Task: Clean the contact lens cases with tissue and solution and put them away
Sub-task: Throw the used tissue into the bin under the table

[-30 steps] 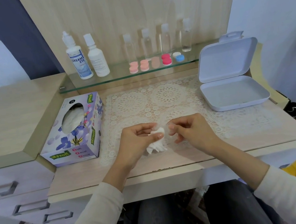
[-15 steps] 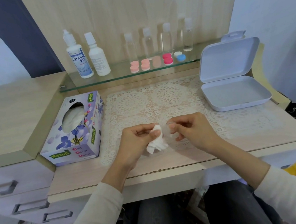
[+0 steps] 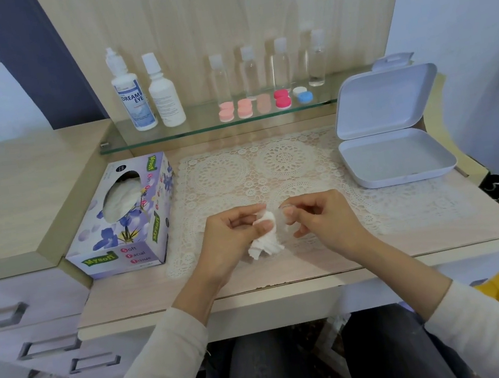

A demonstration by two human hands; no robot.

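While left hand (image 3: 232, 238) still grips tissue (image 3: 265, 247), right hand (image 3: 321, 217) still pinches clear case (image 3: 281, 220), both unmoved

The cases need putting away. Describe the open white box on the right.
The white box looks like matte plastic, shallow, with rounded corners. Its hinged lid stands open, leaning back, a hang tab on top. Nothing lies inside. It rests on the desk, at its right end, beside the lace mat.

1. The left hand (image 3: 232, 238), over the near edge of the white lace mat (image 3: 286, 165), curls round a crumpled white tissue (image 3: 265, 246).
2. The right hand (image 3: 322, 220), just beside it, pinches a small clear piece (image 3: 281, 221).
3. Both arms reach in, with the fingertips almost meeting.
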